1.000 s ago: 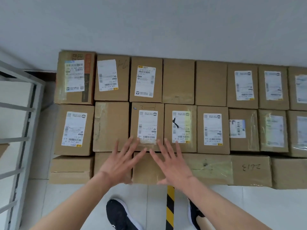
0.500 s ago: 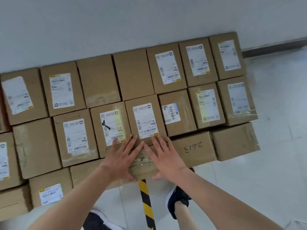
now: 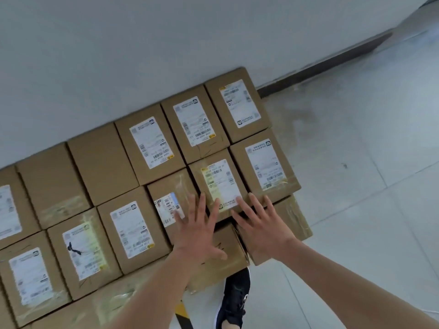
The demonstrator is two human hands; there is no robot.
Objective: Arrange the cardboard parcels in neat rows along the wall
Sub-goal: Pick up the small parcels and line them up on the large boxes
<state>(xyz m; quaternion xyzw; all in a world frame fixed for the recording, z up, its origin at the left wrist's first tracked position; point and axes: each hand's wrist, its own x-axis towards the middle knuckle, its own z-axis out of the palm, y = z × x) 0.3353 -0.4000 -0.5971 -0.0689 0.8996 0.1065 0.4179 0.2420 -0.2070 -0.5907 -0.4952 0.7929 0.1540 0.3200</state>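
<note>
Two hands, both wide, fingers straight and spread, holding nothing. The left hand [image 3: 197,233] lies over the scrawled box [image 3: 225,251] in the near row, fingertips reaching the near edge of the blue-marked parcel [image 3: 166,205]. The right hand [image 3: 263,230] is just beside it on the right, over the taped end box [image 3: 294,219], fingertips on the near edge of the yellow-label parcel [image 3: 221,184]. How hard either hand presses: cannot tell.

The cardboard parcels [image 3: 102,162] are packed edge to edge in rows. Far row stands against the white wall [image 3: 142,55], middle row touches it, near row sits lower. Rows end at right on grey floor tiles [image 3: 356,186]. One black shoe [image 3: 235,300] shows near the hands, beside a yellow-black floor stripe [image 3: 181,312].
</note>
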